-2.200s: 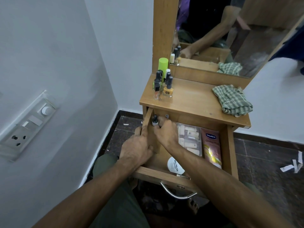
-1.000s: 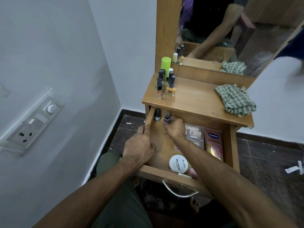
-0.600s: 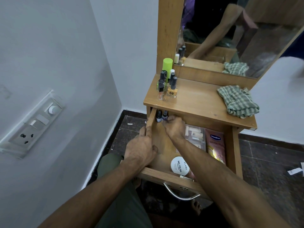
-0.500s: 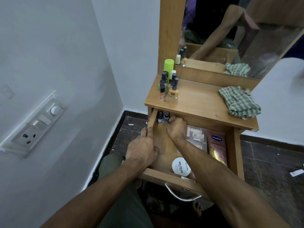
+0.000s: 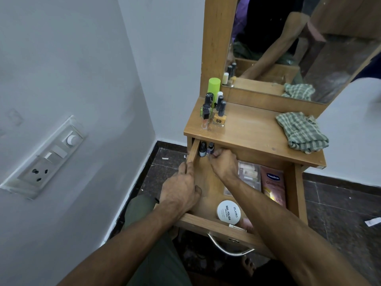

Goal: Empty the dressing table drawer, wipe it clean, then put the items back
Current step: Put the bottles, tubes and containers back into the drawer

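Drawer [image 5: 193, 153] back-left corner: right hand [image 5: 223, 164] reaching.

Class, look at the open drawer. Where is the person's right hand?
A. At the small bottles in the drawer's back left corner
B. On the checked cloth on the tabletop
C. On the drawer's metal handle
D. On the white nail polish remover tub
A: the right hand reaches to the back left corner of the drawer, its fingertips at the small bottles there, away from the cloth, handle and tub.
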